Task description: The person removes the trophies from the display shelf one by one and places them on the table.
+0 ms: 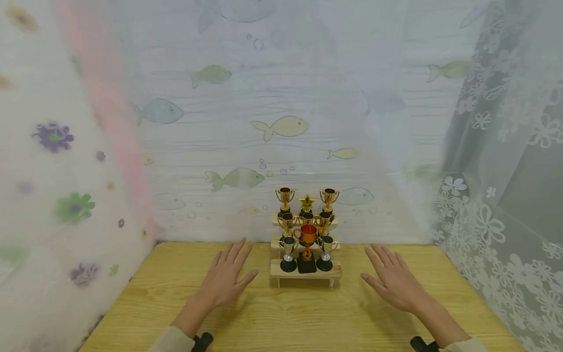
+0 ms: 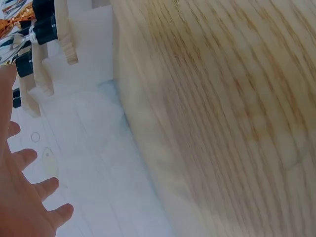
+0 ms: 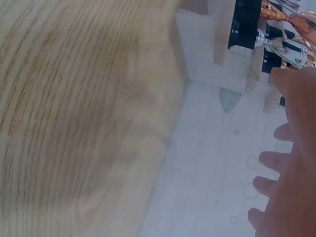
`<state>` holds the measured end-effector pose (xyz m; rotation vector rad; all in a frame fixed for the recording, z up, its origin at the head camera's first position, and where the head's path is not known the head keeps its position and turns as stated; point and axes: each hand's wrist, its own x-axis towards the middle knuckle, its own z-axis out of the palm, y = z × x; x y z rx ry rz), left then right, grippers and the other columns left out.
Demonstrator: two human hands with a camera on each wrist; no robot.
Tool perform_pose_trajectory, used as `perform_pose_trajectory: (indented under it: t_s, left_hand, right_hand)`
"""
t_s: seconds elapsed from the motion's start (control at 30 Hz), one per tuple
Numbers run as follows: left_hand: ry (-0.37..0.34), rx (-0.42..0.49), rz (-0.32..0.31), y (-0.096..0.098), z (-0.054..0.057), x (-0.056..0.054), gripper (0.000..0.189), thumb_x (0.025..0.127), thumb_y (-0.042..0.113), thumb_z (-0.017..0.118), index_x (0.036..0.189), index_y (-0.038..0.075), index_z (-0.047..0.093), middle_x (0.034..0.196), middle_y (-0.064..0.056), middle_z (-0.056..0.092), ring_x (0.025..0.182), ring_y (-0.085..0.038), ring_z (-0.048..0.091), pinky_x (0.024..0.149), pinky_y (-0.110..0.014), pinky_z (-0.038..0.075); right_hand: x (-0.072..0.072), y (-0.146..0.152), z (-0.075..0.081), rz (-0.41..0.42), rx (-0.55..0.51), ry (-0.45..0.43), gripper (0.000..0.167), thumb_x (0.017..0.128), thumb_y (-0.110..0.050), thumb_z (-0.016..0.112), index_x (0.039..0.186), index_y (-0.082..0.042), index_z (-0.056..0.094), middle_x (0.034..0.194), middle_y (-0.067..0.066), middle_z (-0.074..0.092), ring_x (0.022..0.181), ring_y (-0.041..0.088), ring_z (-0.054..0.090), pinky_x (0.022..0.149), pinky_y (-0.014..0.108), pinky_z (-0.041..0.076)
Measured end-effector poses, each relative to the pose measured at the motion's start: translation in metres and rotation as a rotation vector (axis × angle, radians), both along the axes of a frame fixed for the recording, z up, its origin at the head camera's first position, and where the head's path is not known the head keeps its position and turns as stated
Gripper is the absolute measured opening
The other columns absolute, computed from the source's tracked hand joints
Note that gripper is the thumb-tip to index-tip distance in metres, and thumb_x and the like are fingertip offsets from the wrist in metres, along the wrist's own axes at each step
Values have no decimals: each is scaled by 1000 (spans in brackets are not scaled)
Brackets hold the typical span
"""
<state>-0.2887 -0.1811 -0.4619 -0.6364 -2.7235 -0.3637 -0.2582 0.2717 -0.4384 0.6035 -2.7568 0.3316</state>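
Observation:
A small three-tier wooden stand (image 1: 275, 268) stands at the middle back of the table. Its front step bears two silver trophy cups, left (image 1: 288, 246) and right (image 1: 326, 246), with a larger bronze-orange trophy cup (image 1: 308, 234) between them. Several gold trophy cups (image 1: 287, 222) fill the steps behind, and a gold star trophy (image 1: 307, 202) is at the top centre. My left hand (image 1: 225, 278) is left of the stand, fingers spread and straight. To the right, my right hand (image 1: 393, 278) has its fingers extended. Neither hand touches the trophies or holds anything.
The light wooden table (image 1: 308, 318) meets a pale fish-print curtain (image 1: 228, 146) behind it. Flower-patterned sheets hang on the left (image 1: 48, 210) and, as white lace, on the right (image 1: 492, 225). A dark wrist strap piece (image 1: 203, 341) shows at the left cuff.

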Motion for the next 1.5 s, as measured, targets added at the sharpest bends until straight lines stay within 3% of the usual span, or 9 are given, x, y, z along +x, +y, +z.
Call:
perform_pose_trajectory:
  t_s: [0.63,0.97,1.13,1.5]
  left_hand:
    - [119,139,-45,15,-2,-9,67,102,45,60,157,11,43,161,-16,39,143,-44,40,112,-66,36]
    - [172,242,-70,23,0,-18,62,100,38,67,152,9,49,153,-18,49,136,-41,51,106,-62,45]
    - [159,275,-73,29,-2,-25,61,101,36,66,153,9,48,153,-18,49,136,-40,51,107,-60,46]
    - [26,387,-59,43,-5,-32,59,102,33,65,154,9,47,156,-15,47,141,-38,46,113,-56,41]
  right_hand:
    - [-3,-17,2,23,-123,42,64,103,-32,63,151,5,42,151,28,45,135,50,45,106,68,39]
    - [-8,-34,0,1,-373,-61,55,105,-26,61,147,6,46,147,29,47,133,51,48,103,67,44]
    - [-12,-41,-4,8,-452,-49,51,103,-20,63,143,8,50,141,28,53,127,48,53,100,65,47]
    - [-17,-57,-10,2,-520,-47,48,97,-16,71,137,7,56,133,24,60,120,43,58,98,62,49]
